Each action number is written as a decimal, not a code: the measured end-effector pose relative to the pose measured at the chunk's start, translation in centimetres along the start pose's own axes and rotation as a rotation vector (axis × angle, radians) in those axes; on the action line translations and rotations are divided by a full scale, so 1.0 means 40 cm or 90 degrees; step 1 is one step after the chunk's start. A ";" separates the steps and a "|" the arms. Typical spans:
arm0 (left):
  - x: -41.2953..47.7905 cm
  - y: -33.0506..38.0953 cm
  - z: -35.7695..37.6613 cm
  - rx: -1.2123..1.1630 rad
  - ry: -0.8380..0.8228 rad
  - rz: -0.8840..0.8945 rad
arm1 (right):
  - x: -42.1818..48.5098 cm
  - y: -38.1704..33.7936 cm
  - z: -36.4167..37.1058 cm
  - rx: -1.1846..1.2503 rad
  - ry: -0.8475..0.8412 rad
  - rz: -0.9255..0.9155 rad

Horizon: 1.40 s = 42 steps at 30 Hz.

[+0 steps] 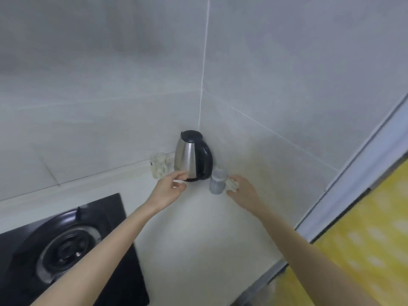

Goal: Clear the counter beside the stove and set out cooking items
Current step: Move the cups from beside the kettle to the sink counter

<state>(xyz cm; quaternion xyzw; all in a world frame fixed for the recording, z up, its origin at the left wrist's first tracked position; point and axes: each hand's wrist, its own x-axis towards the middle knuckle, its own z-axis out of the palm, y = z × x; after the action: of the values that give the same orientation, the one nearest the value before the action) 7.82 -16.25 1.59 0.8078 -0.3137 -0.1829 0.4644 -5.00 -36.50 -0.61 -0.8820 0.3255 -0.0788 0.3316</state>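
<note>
A steel electric kettle (189, 159) with a black lid and handle stands in the far corner of the pale counter (198, 228). A clear glass jar (159, 165) sits to its left against the wall. A small translucent grey cup (217, 181) stands in front of the kettle's right side. My left hand (169, 189) reaches toward the kettle's base, fingers apart and holding nothing, fingertips close to the steel body. My right hand (242, 191) is open just right of the cup, its fingers a short way from the cup.
A black gas stove (66, 250) with a round burner fills the lower left. Tiled walls (287, 85) meet in the corner behind the kettle. A white frame (353, 177) and a yellow patterned surface (364, 250) lie to the right, beyond the counter edge.
</note>
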 end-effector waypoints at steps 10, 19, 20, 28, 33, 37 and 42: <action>0.117 -0.062 0.036 -0.017 0.090 -0.072 | 0.313 0.076 0.115 -0.129 -0.108 -0.093; 0.147 -0.099 0.097 0.014 0.104 -0.139 | 0.396 0.134 0.157 -0.232 -0.090 -0.148; 0.148 -0.104 0.109 0.016 0.104 -0.146 | 0.401 0.136 0.159 -0.230 -0.071 -0.154; 0.139 -0.119 0.150 0.039 0.073 -0.163 | 0.399 0.148 0.155 -0.195 -0.101 -0.140; 0.126 -0.131 0.148 0.055 0.053 -0.173 | 0.360 0.125 0.141 -0.054 -0.197 -0.124; 0.122 -0.131 0.155 0.053 0.035 -0.166 | 0.309 0.064 0.106 0.204 -0.284 -0.091; 0.126 -0.112 0.157 -0.017 0.058 -0.150 | 0.267 -0.024 0.060 0.269 -0.307 -0.158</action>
<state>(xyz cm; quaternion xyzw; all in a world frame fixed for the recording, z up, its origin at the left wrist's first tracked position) 9.34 -21.99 -5.45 0.8403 -0.1928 -0.2035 0.4640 4.62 -41.36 -2.68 -0.8197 0.1047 0.0264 0.5625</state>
